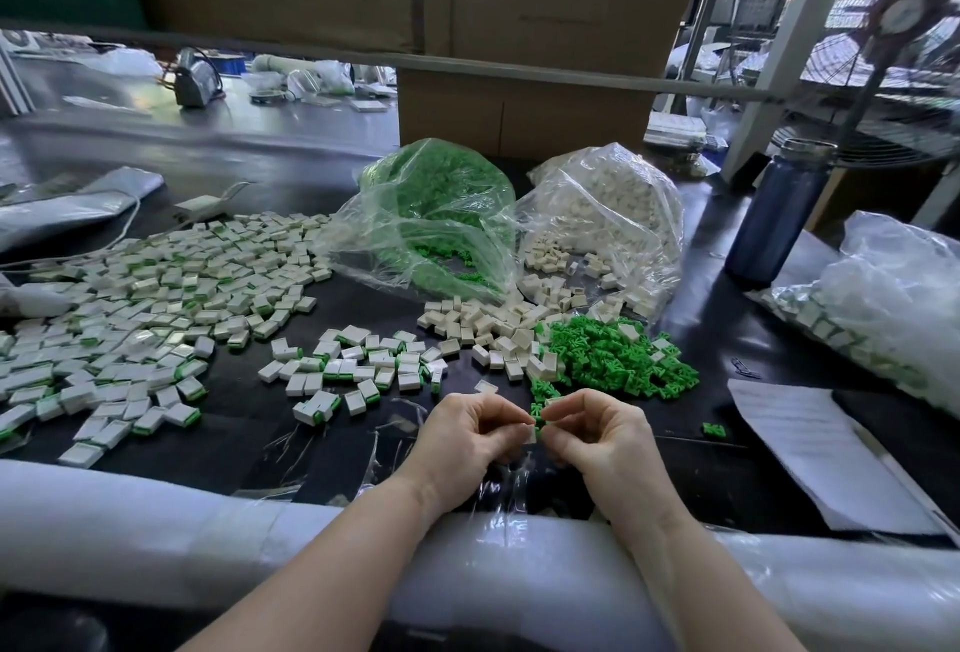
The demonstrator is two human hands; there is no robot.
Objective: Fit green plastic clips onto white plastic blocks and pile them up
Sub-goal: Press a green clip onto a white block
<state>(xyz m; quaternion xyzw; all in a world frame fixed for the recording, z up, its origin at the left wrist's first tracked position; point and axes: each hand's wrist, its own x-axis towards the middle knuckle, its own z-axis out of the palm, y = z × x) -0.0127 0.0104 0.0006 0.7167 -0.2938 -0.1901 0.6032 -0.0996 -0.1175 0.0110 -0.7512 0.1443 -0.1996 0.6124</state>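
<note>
Head view: both hands' fingers [511, 417] pinched on white block [531, 434].

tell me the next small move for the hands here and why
Probably press the green clip home onto the white block: the left hand pinches the block, the right hand pinches the clip, and the two parts meet between the fingertips, seemingly not yet seated.

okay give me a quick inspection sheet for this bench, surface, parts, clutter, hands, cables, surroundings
Surface: black bench top, padded front edge.
Job's things: finished blocks piled left; loose white blocks and green clips spilled from two bags.
Clutter: blue bottle, paper sheet, bagged parts right.
Hands: left hand and right hand pinch one block with clip.
Cables: white cable, far left.
Surroundings: cardboard boxes, fan.
</note>
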